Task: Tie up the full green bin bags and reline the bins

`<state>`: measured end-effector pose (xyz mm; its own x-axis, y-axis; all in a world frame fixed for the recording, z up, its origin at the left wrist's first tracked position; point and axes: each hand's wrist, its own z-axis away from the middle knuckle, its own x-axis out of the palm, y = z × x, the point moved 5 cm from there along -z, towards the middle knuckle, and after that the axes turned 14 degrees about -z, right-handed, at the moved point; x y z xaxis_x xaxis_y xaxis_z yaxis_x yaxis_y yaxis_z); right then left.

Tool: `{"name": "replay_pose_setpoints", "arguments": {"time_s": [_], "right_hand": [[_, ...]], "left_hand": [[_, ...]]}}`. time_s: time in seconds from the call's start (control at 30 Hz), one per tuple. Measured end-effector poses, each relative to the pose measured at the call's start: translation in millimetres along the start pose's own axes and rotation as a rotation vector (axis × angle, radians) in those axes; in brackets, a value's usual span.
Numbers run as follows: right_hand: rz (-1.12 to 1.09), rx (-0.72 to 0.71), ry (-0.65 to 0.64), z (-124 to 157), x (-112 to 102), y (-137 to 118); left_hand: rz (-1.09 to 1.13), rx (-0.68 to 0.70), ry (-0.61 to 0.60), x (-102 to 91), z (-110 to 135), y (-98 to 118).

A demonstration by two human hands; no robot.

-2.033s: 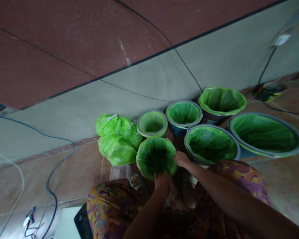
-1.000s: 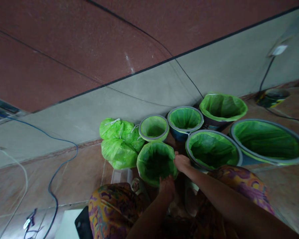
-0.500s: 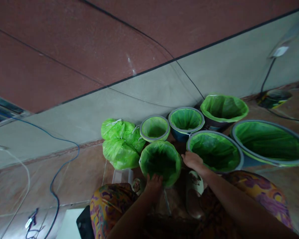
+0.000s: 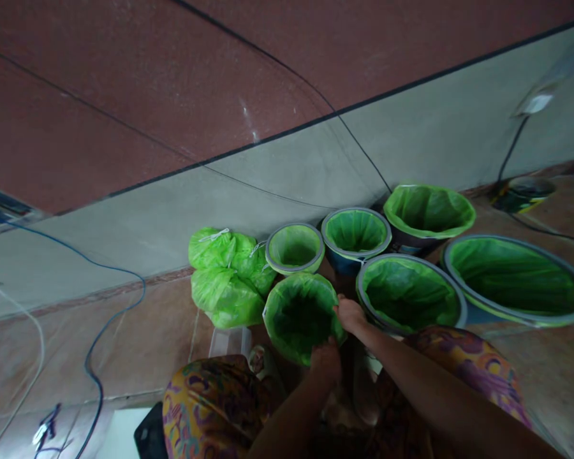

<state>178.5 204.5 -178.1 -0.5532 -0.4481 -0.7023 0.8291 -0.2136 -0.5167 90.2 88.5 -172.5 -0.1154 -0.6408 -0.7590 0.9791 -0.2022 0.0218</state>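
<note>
Between my knees stands a small bin lined with a green garbage bag, its liner folded out over the rim. My left hand is at the near right side of the rim, its fingers closed over the edge of the bag. Just beyond it, my right hand grips the bag's edge at the right side of the rim. The dark inside of the bin is hard to make out. Close to my right hand is a lined bin with a grey rim ring.
Other lined bins stand along the wall: a small one, a blue one, a dark one and a large one. Tied green bags sit left, by a clear plastic container. A blue cable crosses the floor.
My left hand has moved right along the bin's near rim. My right hand has come left and down onto the rim's right side. The view has shifted slightly.
</note>
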Motion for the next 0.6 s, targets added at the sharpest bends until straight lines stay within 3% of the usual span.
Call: {"name": "replay_pose_setpoints", "arguments": {"time_s": [0.23,0.43,0.5,0.6], "right_hand": [[0.036,0.019,-0.05,10.7,1.3,-1.2],[-0.027,0.004,0.093,7.4,-26.7,8.0],[-0.089,-0.035,0.106,2.0,-29.1,10.0],[-0.174,-0.067,0.123,-4.5,-24.8,8.4]], "left_hand": [[-0.079,0.08,-0.034,-2.4,7.3,-26.1],[-0.12,0.058,-0.025,-5.6,34.9,-75.6],[-0.055,-0.003,0.008,-16.0,37.0,-77.6],[0.093,-0.071,0.161,-39.0,28.5,-59.4]]}}
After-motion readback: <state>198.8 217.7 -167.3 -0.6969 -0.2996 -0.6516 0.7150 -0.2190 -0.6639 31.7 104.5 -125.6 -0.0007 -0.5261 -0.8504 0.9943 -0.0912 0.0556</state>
